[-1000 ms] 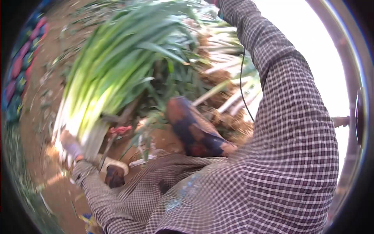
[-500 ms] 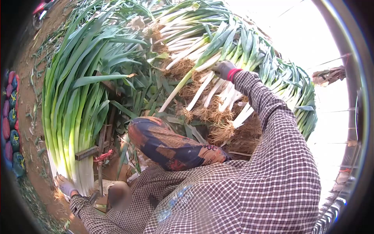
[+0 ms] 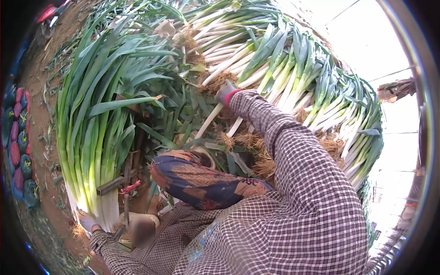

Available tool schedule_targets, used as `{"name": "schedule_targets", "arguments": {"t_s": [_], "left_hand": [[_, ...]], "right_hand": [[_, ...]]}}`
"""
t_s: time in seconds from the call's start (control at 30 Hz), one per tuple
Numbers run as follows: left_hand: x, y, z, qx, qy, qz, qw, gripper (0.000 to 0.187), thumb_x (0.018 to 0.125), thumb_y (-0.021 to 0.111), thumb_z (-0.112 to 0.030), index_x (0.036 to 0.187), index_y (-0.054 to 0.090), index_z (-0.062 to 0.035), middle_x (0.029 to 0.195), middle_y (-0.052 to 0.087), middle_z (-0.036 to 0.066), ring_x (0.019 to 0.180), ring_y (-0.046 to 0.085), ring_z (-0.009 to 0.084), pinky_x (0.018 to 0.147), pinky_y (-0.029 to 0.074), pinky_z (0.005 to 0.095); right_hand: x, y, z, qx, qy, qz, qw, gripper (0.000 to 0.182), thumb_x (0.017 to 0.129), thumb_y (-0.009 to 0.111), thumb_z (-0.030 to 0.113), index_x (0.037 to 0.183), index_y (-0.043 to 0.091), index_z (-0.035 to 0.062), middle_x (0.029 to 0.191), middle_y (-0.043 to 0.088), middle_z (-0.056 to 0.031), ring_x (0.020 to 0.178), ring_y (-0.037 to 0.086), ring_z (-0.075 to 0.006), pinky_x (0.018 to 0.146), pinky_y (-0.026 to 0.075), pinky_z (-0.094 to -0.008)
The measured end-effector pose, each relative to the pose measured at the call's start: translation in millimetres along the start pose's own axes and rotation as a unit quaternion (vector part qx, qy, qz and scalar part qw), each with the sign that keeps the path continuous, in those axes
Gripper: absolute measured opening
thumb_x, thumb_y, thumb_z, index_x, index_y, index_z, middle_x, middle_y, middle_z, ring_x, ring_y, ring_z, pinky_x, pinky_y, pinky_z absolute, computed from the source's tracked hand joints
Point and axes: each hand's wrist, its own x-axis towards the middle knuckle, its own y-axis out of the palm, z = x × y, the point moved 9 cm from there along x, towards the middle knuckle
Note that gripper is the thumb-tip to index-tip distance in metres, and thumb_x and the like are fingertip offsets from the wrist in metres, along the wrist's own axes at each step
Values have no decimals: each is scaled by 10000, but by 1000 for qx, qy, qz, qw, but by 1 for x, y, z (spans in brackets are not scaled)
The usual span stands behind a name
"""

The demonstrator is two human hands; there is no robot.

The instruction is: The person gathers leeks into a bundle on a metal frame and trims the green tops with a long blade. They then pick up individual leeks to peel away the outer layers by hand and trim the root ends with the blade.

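Observation:
My gloved left hand grips the white lower ends of a tall bundle of leeks, just above their roots. The bundle leans upright against a metal frame, its long green leaves fanning out at the top. Farther off, my gloved right hand is closed around a leek, whose pale stem slants out below the fist. Around that hand lies a big heap of leeks with roots towards me; the grip itself is partly hidden by the fingers.
Red and green net-wrapped bundles lie along the far left. Loose leaves cover the soil between the bundle and the heap. My bent knee in patterned trousers sits between them. A strip of pink cloth is tied to the metal frame.
My right hand has moved left across the heap, from among the middle leeks to near the slanting stem. My left hand stays at the base of the bundle.

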Motion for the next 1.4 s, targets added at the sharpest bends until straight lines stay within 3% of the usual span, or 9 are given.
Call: {"name": "schedule_targets", "arguments": {"t_s": [0.23, 0.4, 0.63, 0.7, 0.77, 0.97, 1.0, 1.07, 1.4], "left_hand": [[-9, 2, -9, 12, -14, 4, 1000, 452, 1024, 389, -318, 1278, 564, 13, 1257, 596, 242, 1161, 562, 385, 985, 440, 438], [3, 17, 14, 7, 29, -58, 998, 502, 1014, 374, -386, 1243, 586, 7, 1228, 603, 254, 1124, 569, 407, 962, 437, 461], [30, 32, 10, 126, 52, -23, 990, 473, 979, 399, -328, 1371, 506, -86, 1324, 542, 246, 1198, 537, 388, 996, 436, 463], [29, 18, -38, 220, 196, -163, 941, 469, 953, 512, -223, 1384, 486, -42, 1366, 542, 193, 1269, 510, 331, 1099, 366, 403], [-45, -116, -174, -237, 247, -202, 918, 429, 935, 571, -113, 1353, 527, -25, 1398, 527, 156, 1300, 486, 285, 1101, 369, 379], [-186, -216, -445, -467, 502, 63, 725, 559, 895, 687, -359, 1308, 544, -10, 1363, 541, 178, 1230, 531, 281, 1019, 421, 372], [-197, -218, -465, -552, 459, 89, 691, 500, 895, 692, -334, 1251, 574, -4, 1220, 608, 159, 1099, 583, 256, 928, 455, 361], [-216, -240, -483, -632, 349, 136, 678, 399, 895, 698, -286, 1156, 617, 4, 969, 702, 116, 860, 654, 203, 765, 501, 336], [-187, -282, -398, -771, 114, -57, 623, 245, 834, 720, -203, 953, 680, 7, 763, 681, 80, 660, 615, 142, 633, 501, 287]], "right_hand": [[-81, -150, -48, 175, -19, -434, 884, 239, 821, 725, 313, 1053, 705, 258, 949, 704, -48, 902, 681, -235, 833, 522, -385], [-98, -212, -107, 496, -126, -424, 747, 410, 839, 766, 219, 1229, 663, 141, 1054, 720, -64, 918, 685, -164, 874, 544, -299], [-219, -368, -153, 590, -274, -339, 680, 457, 974, 590, 263, 1329, 524, -16, 1110, 650, -95, 1036, 640, -167, 973, 506, -309], [-233, -393, -141, 630, -309, -320, 636, 441, 972, 571, 277, 1286, 552, -33, 1067, 649, -86, 953, 633, -141, 893, 530, -279], [-244, -419, -116, 649, -366, -273, 608, 460, 975, 571, 294, 1298, 539, -32, 1066, 639, -95, 947, 637, -155, 893, 533, -288], [-289, -492, 22, 599, -500, -202, 593, 508, 1012, 488, 310, 1334, 482, -82, 970, 629, -76, 883, 652, -193, 870, 550, -339], [-286, -500, 41, 632, -506, -166, 563, 506, 1018, 473, 332, 1340, 497, -57, 993, 647, -93, 916, 659, -198, 870, 546, -328], [-305, -519, 66, 475, -490, -291, 670, 497, 1016, 480, 348, 1346, 515, -22, 1066, 661, -109, 987, 655, -209, 908, 532, -321], [-209, -400, 120, 500, -361, -462, 638, 792, 812, 703, 173, 1458, 299, -41, 1281, 555, -252, 1166, 584, -318, 980, 478, -390]]}}
